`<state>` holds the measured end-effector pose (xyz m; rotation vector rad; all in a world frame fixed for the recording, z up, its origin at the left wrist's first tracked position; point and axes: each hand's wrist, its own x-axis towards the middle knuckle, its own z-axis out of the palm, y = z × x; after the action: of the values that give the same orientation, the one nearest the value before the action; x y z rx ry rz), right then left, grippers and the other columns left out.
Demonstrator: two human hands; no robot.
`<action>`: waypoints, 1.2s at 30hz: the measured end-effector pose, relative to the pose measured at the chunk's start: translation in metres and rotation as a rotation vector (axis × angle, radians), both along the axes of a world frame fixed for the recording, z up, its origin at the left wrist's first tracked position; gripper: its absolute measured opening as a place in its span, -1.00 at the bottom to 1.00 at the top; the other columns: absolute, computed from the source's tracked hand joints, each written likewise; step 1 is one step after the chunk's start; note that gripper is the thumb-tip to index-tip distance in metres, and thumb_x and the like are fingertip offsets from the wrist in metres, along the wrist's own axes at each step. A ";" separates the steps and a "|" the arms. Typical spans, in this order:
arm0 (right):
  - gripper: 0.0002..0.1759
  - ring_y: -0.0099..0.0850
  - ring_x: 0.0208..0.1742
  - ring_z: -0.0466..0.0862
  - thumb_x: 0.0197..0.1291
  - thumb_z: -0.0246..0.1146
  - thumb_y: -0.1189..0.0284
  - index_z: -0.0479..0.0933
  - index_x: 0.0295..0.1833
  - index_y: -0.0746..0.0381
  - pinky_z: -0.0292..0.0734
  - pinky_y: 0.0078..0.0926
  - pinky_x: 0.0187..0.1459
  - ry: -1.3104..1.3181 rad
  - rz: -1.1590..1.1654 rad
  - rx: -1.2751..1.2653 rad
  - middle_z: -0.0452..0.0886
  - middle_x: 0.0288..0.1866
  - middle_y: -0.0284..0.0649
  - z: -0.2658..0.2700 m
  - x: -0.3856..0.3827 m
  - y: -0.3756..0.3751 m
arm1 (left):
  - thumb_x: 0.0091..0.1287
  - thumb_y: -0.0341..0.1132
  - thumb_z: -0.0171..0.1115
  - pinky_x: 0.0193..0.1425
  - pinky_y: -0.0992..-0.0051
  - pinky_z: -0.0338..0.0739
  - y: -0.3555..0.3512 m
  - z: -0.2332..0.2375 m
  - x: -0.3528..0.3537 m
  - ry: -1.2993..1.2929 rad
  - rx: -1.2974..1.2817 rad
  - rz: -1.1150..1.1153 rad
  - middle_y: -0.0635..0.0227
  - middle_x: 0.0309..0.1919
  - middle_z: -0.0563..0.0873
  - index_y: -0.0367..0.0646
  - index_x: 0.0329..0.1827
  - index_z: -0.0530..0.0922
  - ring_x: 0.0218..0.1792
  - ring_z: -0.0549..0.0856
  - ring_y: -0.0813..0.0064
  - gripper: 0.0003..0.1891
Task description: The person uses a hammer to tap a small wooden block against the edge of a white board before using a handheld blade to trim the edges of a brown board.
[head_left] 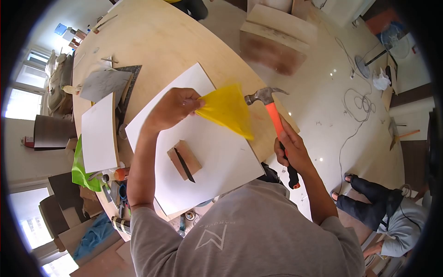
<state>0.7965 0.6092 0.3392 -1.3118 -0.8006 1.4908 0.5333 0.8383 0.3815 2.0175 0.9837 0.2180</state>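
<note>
My left hand (pixel 174 107) pinches one corner of a yellow cloth (pixel 225 110), which spreads out to the right and is a little blurred. In my right hand (pixel 294 150) is a claw hammer (pixel 276 115) with an orange and black handle, its head up and close to the cloth's right edge. Under both the left hand and the cloth lies a large white board (pixel 207 168). On that board rests a small brown block (pixel 193 157) with a dark narrow strip (pixel 184 165) across it.
The wooden table (pixel 184 41) carries a smaller white panel (pixel 99 136) and a grey sheet (pixel 105 84) at left. Tools and bottles (pixel 121 174) crowd its near left side. A seated person (pixel 397 217) is at lower right. A cable (pixel 360 104) trails over the floor.
</note>
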 end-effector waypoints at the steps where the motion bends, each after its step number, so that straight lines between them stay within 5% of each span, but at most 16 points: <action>1: -0.40 -0.67 -0.73 0.21 0.60 -0.13 0.20 -0.03 0.64 0.00 0.26 -0.71 -0.67 0.014 -0.003 -0.010 0.29 -0.59 -0.37 -0.004 -0.002 -0.001 | 0.32 -0.33 0.31 -0.18 0.41 0.57 0.003 -0.008 -0.001 0.065 0.166 -0.010 0.18 -0.38 0.74 -0.30 -0.17 0.68 -0.36 0.69 0.34 -0.81; 2: -0.40 -0.67 -0.73 0.21 0.60 -0.13 0.20 -0.04 0.64 0.00 0.27 -0.71 -0.67 0.026 -0.006 -0.018 0.29 -0.60 -0.37 -0.005 -0.003 -0.001 | 0.27 -0.35 0.33 0.00 0.32 0.57 0.002 -0.014 0.001 0.136 0.142 0.102 0.10 -0.13 0.72 -0.27 -0.20 0.67 -0.12 0.69 0.23 -0.84; 5: -0.40 -0.66 -0.73 0.22 0.59 -0.13 0.20 -0.05 0.64 0.00 0.27 -0.71 -0.67 0.063 0.041 -0.015 0.29 -0.59 -0.36 -0.001 -0.011 0.001 | 0.25 -0.37 0.31 0.23 0.25 0.49 0.006 -0.030 -0.002 -0.076 0.613 0.020 0.03 0.13 0.61 -0.29 -0.31 0.65 0.15 0.58 0.06 -0.87; 6: -0.39 -0.66 -0.74 0.22 0.59 -0.13 0.19 -0.05 0.64 0.00 0.27 -0.71 -0.66 0.081 0.044 -0.008 0.29 -0.60 -0.36 -0.004 -0.013 0.000 | 0.22 -0.38 0.33 0.40 0.18 0.35 0.012 -0.034 -0.004 -0.088 0.553 -0.009 -0.03 0.26 0.50 -0.27 -0.24 0.61 0.31 0.44 -0.05 -0.85; 9: -0.39 -0.66 -0.74 0.22 0.60 -0.14 0.20 -0.06 0.65 0.01 0.28 -0.70 -0.66 0.082 0.056 -0.009 0.29 -0.60 -0.36 -0.007 -0.020 0.004 | 0.23 -0.31 0.36 0.42 0.14 0.31 0.032 -0.048 -0.001 -0.137 0.672 0.011 -0.09 0.23 0.52 -0.27 0.02 0.54 0.31 0.45 -0.05 -0.65; 10: -0.40 -0.66 -0.74 0.22 0.60 -0.14 0.21 -0.06 0.65 0.00 0.27 -0.70 -0.66 0.073 0.059 -0.010 0.29 -0.60 -0.36 -0.008 -0.021 0.005 | 0.25 -0.14 0.37 0.42 0.11 0.30 0.035 -0.051 -0.002 -0.045 0.737 0.067 -0.12 0.20 0.53 -0.28 0.29 0.41 0.29 0.48 -0.03 -0.38; 14: -0.41 -0.66 -0.74 0.22 0.60 -0.16 0.23 -0.06 0.65 0.00 0.26 -0.70 -0.66 0.082 -0.028 0.038 0.29 -0.60 -0.37 -0.007 -0.021 0.013 | 0.30 0.15 0.26 0.37 0.13 0.34 0.042 -0.055 -0.008 0.129 0.648 0.062 -0.09 0.14 0.57 -0.33 0.44 0.29 0.19 0.54 -0.03 -0.16; 18: -0.42 -0.65 -0.75 0.23 0.60 -0.16 0.23 -0.05 0.64 0.00 0.25 -0.69 -0.67 0.025 0.097 0.010 0.30 -0.59 -0.37 -0.011 -0.026 0.022 | 0.24 0.21 0.30 0.36 0.12 0.35 0.043 -0.054 -0.004 0.140 0.634 0.107 -0.07 0.11 0.59 -0.33 0.43 0.30 0.16 0.57 -0.02 -0.10; 21: -0.42 -0.65 -0.76 0.24 0.60 -0.15 0.21 -0.04 0.64 -0.01 0.24 -0.69 -0.68 0.142 -0.091 -0.020 0.31 -0.58 -0.37 -0.009 -0.023 0.024 | 0.18 0.24 0.33 0.33 0.14 0.38 0.043 -0.057 -0.006 0.133 0.603 0.136 -0.06 0.10 0.59 -0.33 0.42 0.32 0.15 0.58 -0.01 -0.07; 24: -0.41 -0.65 -0.76 0.24 0.60 -0.13 0.19 -0.02 0.63 -0.02 0.23 -0.68 -0.69 0.118 0.032 -0.100 0.31 -0.57 -0.37 -0.018 -0.024 0.028 | 0.16 0.25 0.35 0.30 0.15 0.42 0.043 -0.054 -0.006 0.118 0.560 0.145 -0.05 0.09 0.59 -0.32 0.41 0.36 0.15 0.58 -0.01 -0.07; 28: -0.40 -0.63 -0.78 0.18 0.59 -0.14 0.16 -0.05 0.64 -0.09 0.19 -0.66 -0.70 0.157 -0.084 -0.042 0.27 -0.58 -0.36 -0.012 -0.029 0.041 | 0.15 0.23 0.37 0.27 0.17 0.45 0.043 -0.057 -0.006 0.080 0.558 0.160 -0.03 0.06 0.61 -0.30 0.40 0.39 0.13 0.58 -0.01 -0.09; 32: -0.42 -0.64 -0.76 0.22 0.59 -0.15 0.15 0.00 0.63 -0.07 0.21 -0.70 -0.69 0.103 0.132 -0.088 0.28 -0.56 -0.37 -0.003 -0.024 0.049 | 0.14 0.24 0.37 0.27 0.17 0.44 0.042 -0.057 -0.008 0.081 0.545 0.167 -0.03 0.04 0.62 -0.30 0.38 0.40 0.11 0.59 0.00 -0.09; 35: -0.42 -0.65 -0.76 0.22 0.59 -0.15 0.15 -0.01 0.63 -0.07 0.21 -0.69 -0.70 0.214 -0.117 0.024 0.28 -0.56 -0.37 -0.011 -0.037 0.058 | 0.14 0.25 0.36 0.28 0.18 0.43 0.042 -0.059 -0.010 0.052 0.584 0.166 -0.04 0.04 0.62 -0.31 0.37 0.41 0.11 0.60 0.00 -0.09; 36: -0.42 -0.64 -0.76 0.22 0.59 -0.15 0.15 -0.02 0.64 -0.08 0.21 -0.67 -0.69 0.192 -0.040 0.033 0.27 -0.57 -0.37 -0.014 -0.036 0.061 | 0.15 0.25 0.36 0.28 0.18 0.43 0.040 -0.061 -0.012 0.059 0.582 0.173 -0.05 0.04 0.62 -0.32 0.37 0.41 0.11 0.60 0.00 -0.09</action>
<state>0.7602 0.6706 0.3256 -1.1341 -0.6680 1.5393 0.5215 0.8781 0.3205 2.4666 1.2359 0.5983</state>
